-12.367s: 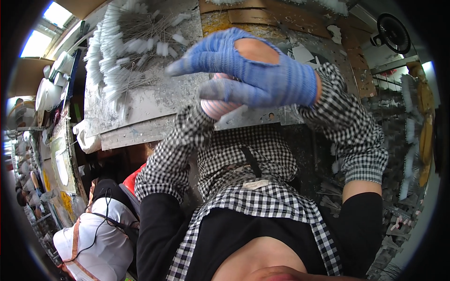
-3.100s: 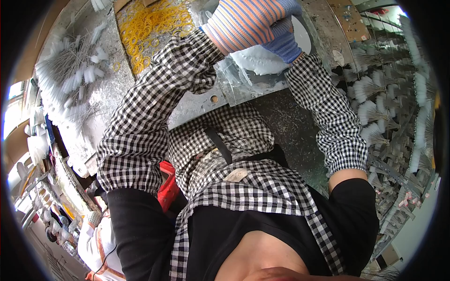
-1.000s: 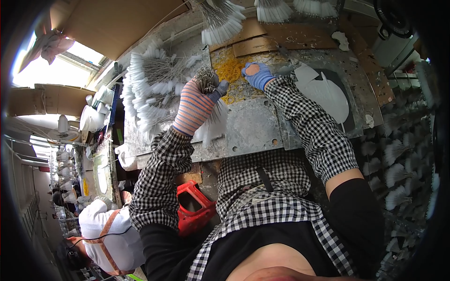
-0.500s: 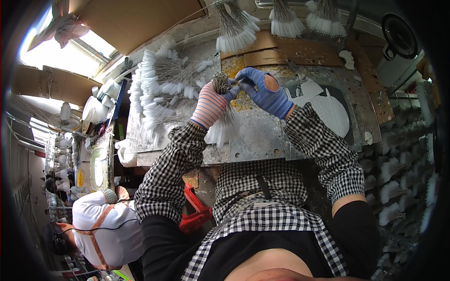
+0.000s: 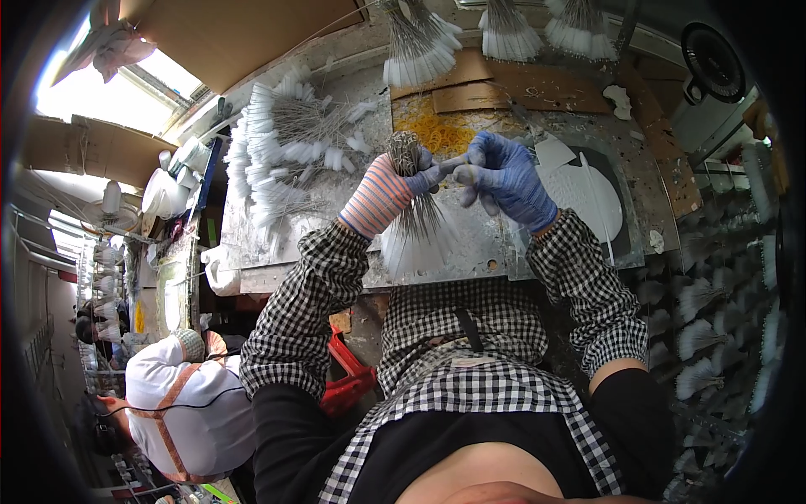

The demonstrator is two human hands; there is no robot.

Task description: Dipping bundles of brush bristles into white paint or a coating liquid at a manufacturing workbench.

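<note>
In my left hand (image 5: 376, 200), gloved in orange and grey stripes, is a bundle of thin wire-stemmed brushes (image 5: 416, 248). Its twisted wire ends rise above my fist, and its white bristle tips fan out below, toward the table's front edge. My left thumb points right, across the stems. My right hand (image 5: 510, 183), in a blue glove, is beside that thumb with thumb and forefinger pinched; whatever lies between them is too small to tell. A pile of yellow rubber bands (image 5: 441, 133) lies on the table just beyond both hands.
Many loose white-tipped brushes (image 5: 269, 143) are heaped at the left. More bundles (image 5: 508, 38) stand along the back beside cardboard strips (image 5: 478, 97). A white round sheet (image 5: 579, 202) lies at right. Further left is a co-worker in white (image 5: 189, 412); a red stool (image 5: 348, 378) is below the table.
My right hand has moved right and slightly nearer, away from the bundle's top, uncovering more yellow bands. My left hand has turned the bundle more upright, its bristles fanning toward me.
</note>
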